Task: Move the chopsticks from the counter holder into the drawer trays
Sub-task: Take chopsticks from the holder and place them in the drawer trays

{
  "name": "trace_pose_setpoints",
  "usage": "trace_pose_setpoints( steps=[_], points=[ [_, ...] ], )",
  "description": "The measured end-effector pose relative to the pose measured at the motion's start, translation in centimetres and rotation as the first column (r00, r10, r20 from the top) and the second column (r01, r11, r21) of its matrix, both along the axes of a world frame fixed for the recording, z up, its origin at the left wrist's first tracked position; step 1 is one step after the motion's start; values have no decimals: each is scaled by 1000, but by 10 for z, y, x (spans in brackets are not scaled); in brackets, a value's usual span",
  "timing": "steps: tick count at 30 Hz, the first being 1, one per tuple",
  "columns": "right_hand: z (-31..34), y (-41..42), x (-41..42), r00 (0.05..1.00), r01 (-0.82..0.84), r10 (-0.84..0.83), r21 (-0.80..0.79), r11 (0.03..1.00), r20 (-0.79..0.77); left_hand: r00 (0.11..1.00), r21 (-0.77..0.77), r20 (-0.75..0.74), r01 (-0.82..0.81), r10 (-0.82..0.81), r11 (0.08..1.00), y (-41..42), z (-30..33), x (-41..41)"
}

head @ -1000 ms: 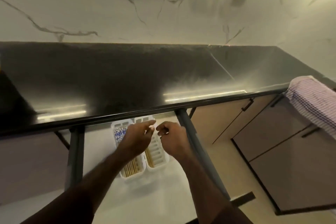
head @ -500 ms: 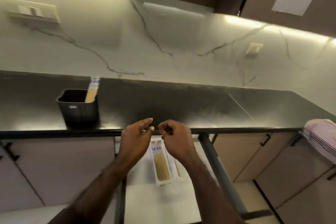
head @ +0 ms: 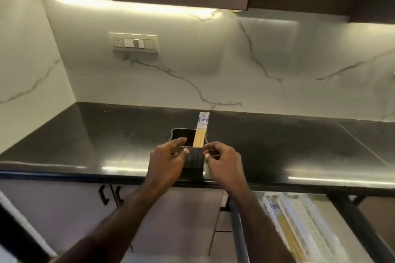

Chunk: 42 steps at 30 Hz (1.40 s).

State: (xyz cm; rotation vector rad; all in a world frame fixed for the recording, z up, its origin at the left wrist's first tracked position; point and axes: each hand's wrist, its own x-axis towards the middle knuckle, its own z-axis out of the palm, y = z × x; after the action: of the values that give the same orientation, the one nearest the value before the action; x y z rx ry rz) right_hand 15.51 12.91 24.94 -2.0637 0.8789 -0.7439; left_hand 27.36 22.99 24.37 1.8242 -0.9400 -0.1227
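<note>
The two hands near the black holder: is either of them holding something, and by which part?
Neither the left hand nor the right hand visibly grips anything. The wrapped wooden chopsticks stand untouched in the black ribbed plastic holder.

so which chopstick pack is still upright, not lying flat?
The wrapped chopstick pack in the black counter holder stands upright, its printed end above the rim. The packs in the white drawer trays lie flat.

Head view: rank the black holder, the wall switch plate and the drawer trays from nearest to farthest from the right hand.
1. Black holder, on the counter just left of the right hand, fingers by its rim.
2. Drawer trays, below and to the right, in the open drawer.
3. Wall switch plate, up on the backsplash, to the left.
</note>
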Motion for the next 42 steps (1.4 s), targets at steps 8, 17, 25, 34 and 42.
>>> trace_pose_setpoints(
  steps=[8, 17, 25, 34, 42],
  points=[
    [-3, -34, 82, 996, 83, -84, -8, 996, -7, 999, -70, -31, 37, -39, 997, -37, 7, 91],
    [-41, -117, 151, 976, 197, -185, 105, 975, -111, 988, 8, -84, 132, -131, 991, -139, -25, 147],
    [-64, -161, 180, 955, 253, -225, 136, 958, -194, 974, 90, -129, 197, -185, 976, -216, -54, 178],
    [-74, -168, 190, 941, 304, -268, 168, 938, -207, 938, 66, -269, 246, -220, 967, -244, -70, 193],
    [-76, -164, 199, 929, 261, -210, 136, 956, -306, 882, -60, -415, 217, -222, 974, -245, -80, 198]
  ],
)
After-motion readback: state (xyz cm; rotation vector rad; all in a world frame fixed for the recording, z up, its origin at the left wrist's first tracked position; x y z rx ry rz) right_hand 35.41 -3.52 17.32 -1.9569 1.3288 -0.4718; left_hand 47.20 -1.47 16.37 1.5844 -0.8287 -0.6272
